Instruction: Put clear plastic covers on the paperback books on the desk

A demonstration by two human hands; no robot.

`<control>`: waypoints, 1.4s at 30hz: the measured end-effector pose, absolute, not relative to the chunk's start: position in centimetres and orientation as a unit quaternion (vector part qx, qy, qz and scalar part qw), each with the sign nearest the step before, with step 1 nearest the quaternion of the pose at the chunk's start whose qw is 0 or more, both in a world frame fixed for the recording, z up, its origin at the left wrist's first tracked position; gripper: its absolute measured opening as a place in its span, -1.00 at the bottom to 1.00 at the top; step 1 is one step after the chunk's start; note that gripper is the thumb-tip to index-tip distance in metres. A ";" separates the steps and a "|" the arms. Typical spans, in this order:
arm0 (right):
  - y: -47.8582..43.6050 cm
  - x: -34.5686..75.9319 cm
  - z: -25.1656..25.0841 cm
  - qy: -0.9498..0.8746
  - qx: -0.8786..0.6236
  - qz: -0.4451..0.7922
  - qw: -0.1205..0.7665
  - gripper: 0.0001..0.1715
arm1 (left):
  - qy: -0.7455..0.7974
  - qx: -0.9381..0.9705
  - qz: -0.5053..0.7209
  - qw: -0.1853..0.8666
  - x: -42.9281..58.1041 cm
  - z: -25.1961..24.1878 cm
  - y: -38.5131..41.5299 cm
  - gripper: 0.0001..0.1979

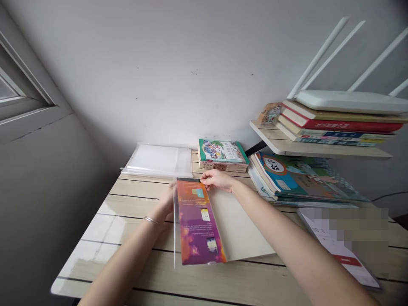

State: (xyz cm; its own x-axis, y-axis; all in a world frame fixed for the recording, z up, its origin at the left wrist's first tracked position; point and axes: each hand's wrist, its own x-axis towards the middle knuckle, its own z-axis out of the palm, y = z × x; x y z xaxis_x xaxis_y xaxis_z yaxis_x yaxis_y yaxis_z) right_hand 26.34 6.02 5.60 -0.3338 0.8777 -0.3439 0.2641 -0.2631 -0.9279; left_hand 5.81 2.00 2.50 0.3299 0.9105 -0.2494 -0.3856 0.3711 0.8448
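Observation:
A book lies with a cream page (240, 221) facing up and its orange and purple cover flap (197, 225) folded over the page's left side. Along the flap's left edge runs a clear plastic book cover (175, 229). My right hand (218, 180) is closed, its thumb and fingertips pinching the flap's top right corner. At the left edge, my left hand (166, 202) is closed on the clear plastic, its fingers partly hidden behind it. A bracelet (151, 220) circles the left wrist.
Clear plastic covers (154, 159) lie at the back left of the slatted table (134, 267). Behind the book is a small stack of green-edged books (223, 153). Textbooks (296, 176) sit under a shelf (318, 149) bearing books and a white router (350, 102). A tablet-like device (344, 250) lies right.

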 end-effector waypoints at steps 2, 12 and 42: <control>6.2 26.0 5.5 -0.552 -0.517 0.605 0.247 -0.71 | 0.385 0.333 0.439 0.740 5.0 2.6 1.9 -0.56; 6.4 25.0 5.3 -0.550 -0.530 0.599 0.241 -0.75 | 0.256 0.237 0.339 0.874 4.2 2.9 2.0 -0.09; -14.7 27.9 2.8 -0.888 -0.340 -0.107 0.289 -0.27 | 0.484 0.661 0.340 0.462 9.7 0.7 -15.7 -0.66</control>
